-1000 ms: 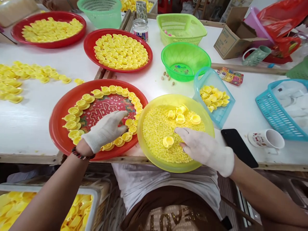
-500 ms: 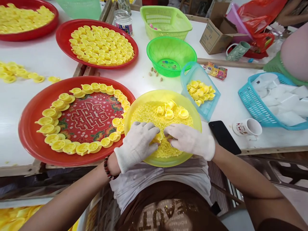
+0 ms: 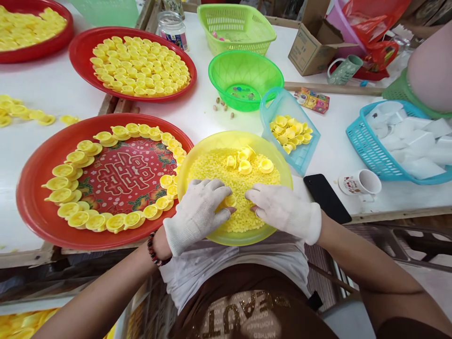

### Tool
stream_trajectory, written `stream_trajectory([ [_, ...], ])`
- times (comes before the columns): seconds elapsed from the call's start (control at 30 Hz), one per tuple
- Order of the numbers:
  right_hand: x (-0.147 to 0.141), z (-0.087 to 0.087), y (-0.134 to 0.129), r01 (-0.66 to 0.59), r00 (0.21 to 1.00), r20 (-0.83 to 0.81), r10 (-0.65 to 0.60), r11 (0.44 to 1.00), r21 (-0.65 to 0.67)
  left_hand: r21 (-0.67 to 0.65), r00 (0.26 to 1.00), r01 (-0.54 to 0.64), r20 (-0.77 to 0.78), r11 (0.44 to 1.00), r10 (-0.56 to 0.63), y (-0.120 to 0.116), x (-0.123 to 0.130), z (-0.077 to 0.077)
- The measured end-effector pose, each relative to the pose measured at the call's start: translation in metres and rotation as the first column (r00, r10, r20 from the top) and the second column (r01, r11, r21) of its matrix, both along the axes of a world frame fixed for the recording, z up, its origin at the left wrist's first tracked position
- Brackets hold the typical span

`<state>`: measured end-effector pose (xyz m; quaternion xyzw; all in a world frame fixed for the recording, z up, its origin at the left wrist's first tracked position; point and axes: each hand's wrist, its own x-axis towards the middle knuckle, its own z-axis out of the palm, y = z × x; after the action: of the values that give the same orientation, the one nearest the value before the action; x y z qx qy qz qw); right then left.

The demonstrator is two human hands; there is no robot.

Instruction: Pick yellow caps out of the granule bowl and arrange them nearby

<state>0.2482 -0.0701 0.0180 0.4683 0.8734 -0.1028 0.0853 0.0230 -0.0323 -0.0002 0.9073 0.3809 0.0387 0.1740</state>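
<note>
Red tray [image 3: 33, 197], left of the bowl [image 3: 233, 141], is carrying a ring of cups [image 3: 59, 194]. Left hand [image 3: 199, 209] is gripping one cup [image 3: 230, 201] between thumb and fingers, over the bowl's middle, beads [image 3: 242, 222] lying below. Right hand [image 3: 282, 210] is resting over the bowl's right half, fingers half-curled; whether it's pinching anything, I can't tell. Right of the bowl, behind, a scoop [image 3: 301, 159] is holding loose cups. Looks like we're watching one cup being worked among the beads; next move is probably calling for a steady left grip.
</note>
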Motion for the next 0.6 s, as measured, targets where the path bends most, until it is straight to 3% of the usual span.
stream_trajectory([
  [0.23, -0.024, -0.004, 0.002, -0.031, 0.996, 0.074, 0.042, 0.99, -0.14, 0.018, 0.988, -0.007, 0.154, 1.0, 0.004, -0.008, -0.01, -0.005],
  [0.37, -0.024, -0.001, 0.007, -0.127, 0.988, 0.065, 0.14, 0.977, -0.172, 0.022, 0.995, -0.021, 0.101, 1.0, 0.018, -0.011, -0.009, -0.007],
  [0.47, -0.02, 0.004, 0.01, -0.098, 0.991, -0.093, 0.091, 0.993, -0.071, 0.011, 0.998, -0.031, 0.055, 0.999, 0.031, -0.011, -0.004, -0.005],
  [0.6, -0.024, 0.009, 0.012, -0.016, 0.932, -0.362, 0.008, 1.0, -0.018, 0.017, 0.997, -0.055, 0.053, 0.998, 0.054, -0.012, 0.0, -0.006],
])
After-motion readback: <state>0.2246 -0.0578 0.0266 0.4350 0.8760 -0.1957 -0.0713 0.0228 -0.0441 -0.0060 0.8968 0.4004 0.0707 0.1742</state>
